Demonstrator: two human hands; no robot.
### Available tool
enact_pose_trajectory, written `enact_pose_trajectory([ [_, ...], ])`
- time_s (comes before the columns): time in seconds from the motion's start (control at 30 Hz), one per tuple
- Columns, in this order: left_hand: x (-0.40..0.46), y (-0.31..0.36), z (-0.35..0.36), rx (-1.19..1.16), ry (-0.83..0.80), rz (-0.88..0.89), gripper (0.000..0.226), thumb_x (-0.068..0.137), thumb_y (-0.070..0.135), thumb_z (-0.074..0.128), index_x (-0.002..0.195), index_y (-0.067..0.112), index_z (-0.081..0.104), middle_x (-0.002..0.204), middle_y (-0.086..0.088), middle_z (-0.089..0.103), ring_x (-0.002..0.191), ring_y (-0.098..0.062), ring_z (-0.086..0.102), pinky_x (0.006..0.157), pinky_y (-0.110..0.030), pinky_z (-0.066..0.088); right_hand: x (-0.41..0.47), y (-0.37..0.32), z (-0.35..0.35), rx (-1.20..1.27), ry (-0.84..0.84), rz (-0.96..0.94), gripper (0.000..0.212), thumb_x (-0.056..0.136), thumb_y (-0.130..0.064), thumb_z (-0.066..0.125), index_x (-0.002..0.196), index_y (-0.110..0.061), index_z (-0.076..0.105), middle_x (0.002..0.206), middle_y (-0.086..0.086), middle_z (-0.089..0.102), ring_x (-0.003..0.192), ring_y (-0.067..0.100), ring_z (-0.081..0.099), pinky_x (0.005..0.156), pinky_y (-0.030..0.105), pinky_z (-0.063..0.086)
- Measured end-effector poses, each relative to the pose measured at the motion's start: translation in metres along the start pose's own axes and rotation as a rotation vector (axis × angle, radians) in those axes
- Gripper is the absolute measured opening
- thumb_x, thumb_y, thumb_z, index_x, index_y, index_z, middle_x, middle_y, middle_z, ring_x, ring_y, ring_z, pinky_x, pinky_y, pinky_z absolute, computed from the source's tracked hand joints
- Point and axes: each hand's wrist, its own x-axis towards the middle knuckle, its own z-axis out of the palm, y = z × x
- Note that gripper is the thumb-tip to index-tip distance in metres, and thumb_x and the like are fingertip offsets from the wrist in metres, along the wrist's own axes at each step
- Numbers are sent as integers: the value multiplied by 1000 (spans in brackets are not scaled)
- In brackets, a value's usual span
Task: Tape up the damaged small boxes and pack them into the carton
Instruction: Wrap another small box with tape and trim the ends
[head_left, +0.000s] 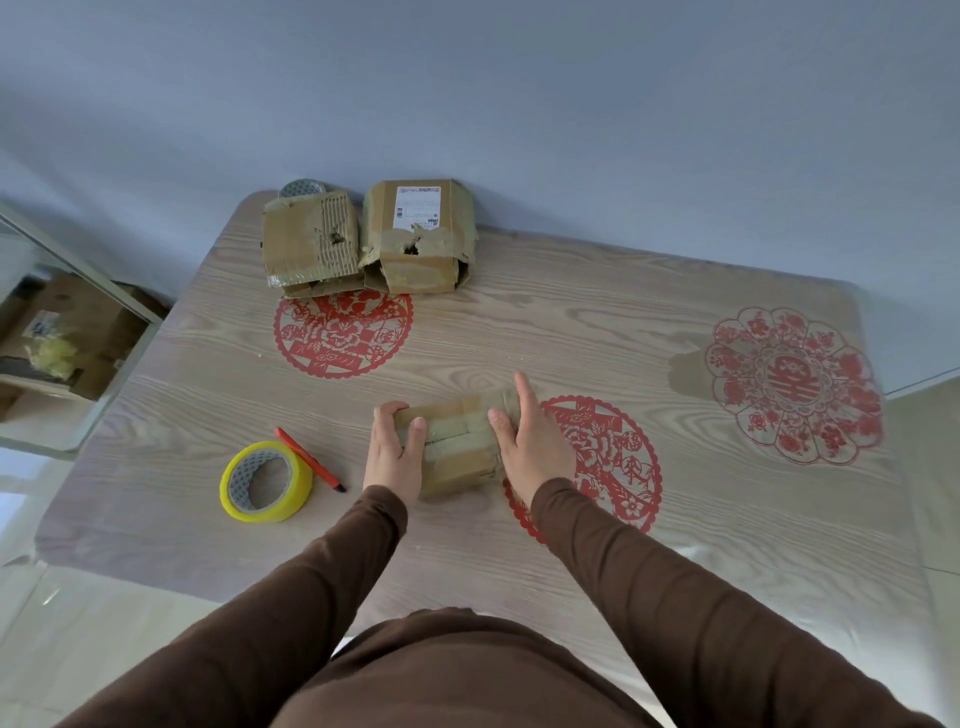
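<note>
While both hands clamp the small box (457, 447) between them, left hand (395, 452) curled over its end, right hand (530, 441) flat-fingered against the other, press every strip edge down (corners first). Tape roll (266, 482) and cutter (310, 460) sit just left of the left hand.

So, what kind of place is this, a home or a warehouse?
Probably a room in a home, not a warehouse. The wood-grain table carries red paper-cut decorations, a plain wall stands behind, and a small shelf with stored cardboard sits to the left.
</note>
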Motion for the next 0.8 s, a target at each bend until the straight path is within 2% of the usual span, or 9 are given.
enact_pose_trajectory([
  [0.1,-23,4,-3,-105,51,-80,13,100,17,54,110,14,47,96,-2,55,86,-20,52,74,-32,43,21,0,-15,-166,-24,-11,84,95,-71,38,160,-31,4,147,1,47,127,27,46,85,41,51],
  [0.2,-58,0,1,-90,13,-53,24,91,12,68,108,12,51,96,2,56,86,-17,55,74,-22,44,30,-3,-19,87,-19,136,94,88,-65,60,159,-23,16,155,6,37,140,27,39,105,44,44],
  [0.27,-72,-3,5,-73,-101,-51,38,89,19,73,121,18,52,105,3,59,95,-14,59,80,-19,49,22,-10,-15,366,23,203,92,86,-50,73,156,-19,23,158,4,32,143,22,36,115,42,37],
  [0.33,-69,-9,7,-26,-206,-77,60,89,34,72,141,26,45,122,2,56,109,-14,58,94,-30,53,4,-15,-8,544,30,256,88,87,-39,76,156,-18,25,160,4,29,145,20,33,120,41,31],
  [0.43,-56,-4,4,-164,-361,-237,92,77,62,70,155,43,24,153,5,41,136,-16,45,116,-42,38,-34,-10,0,595,-11,330,77,94,-42,65,156,-19,25,160,4,32,144,20,34,120,42,30],
  [0.57,-55,11,12,-314,-493,-271,103,70,74,57,158,46,11,163,6,29,145,-14,35,123,-42,26,-65,-8,2,736,-145,302,72,99,-48,56,159,-29,22,156,-9,35,141,11,36,119,36,29],
  [0.7,-69,38,24,180,-365,56,93,74,80,16,158,42,3,164,20,1,152,-6,-6,124,-46,-7,-61,2,5,1006,-171,441,75,92,-65,55,156,-39,26,151,-8,46,133,17,49,115,45,41],
  [0.73,-72,42,25,321,-371,109,90,76,79,10,158,43,3,164,20,-2,152,-6,-10,122,-48,-11,-60,7,7,1032,-192,481,73,92,-66,54,155,-39,30,148,-9,49,130,15,51,113,43,43],
  [0.8,-75,44,29,501,-453,147,77,88,74,12,159,44,5,167,15,-7,153,-8,-13,121,-52,-14,-60,16,10,935,-249,508,54,100,-54,50,150,-35,39,137,-14,54,116,5,56,99,21,49],
])
